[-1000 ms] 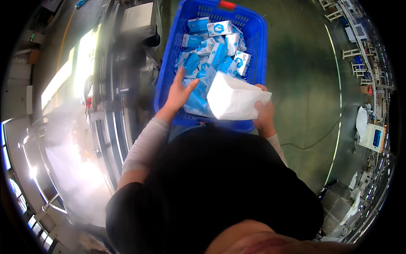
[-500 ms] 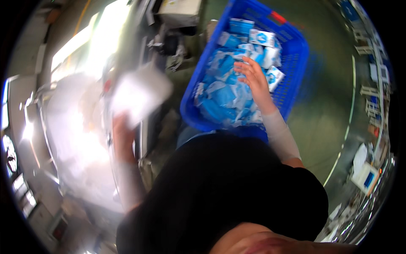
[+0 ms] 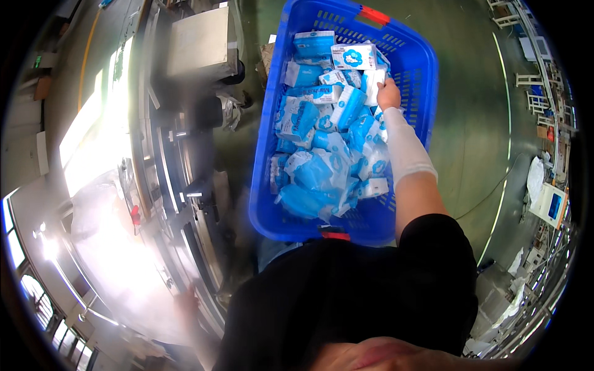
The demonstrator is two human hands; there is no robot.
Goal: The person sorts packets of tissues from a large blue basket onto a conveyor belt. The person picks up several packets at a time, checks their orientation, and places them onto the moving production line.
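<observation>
A big blue plastic basket (image 3: 260, 179) with red handle pieces stands in front of me. Inside lies a heap of blue and white tissue packs (image 3: 350, 106), with crumpled plastic wrappers (image 3: 312, 173) at the near end. At the basket's right side, my right hand (image 3: 388, 94) is closed on a white tissue pack (image 3: 372, 86). My left hand (image 3: 187, 302) is low at the left, beside the machine's edge. Glare and motion smear its fingers, and nothing can be made out in it.
Along my left runs a machine or bench with metal rails (image 3: 201, 241) and a brightly lit surface (image 3: 111, 260). A pale box (image 3: 201, 43) sits at the far left of the basket. The green floor (image 3: 464, 123) stretches to the right, with a line across it.
My right hand has moved from over the heap to a pack farther away. My left hand has drawn back toward me; the white thing blurred at it earlier no longer shows there.
</observation>
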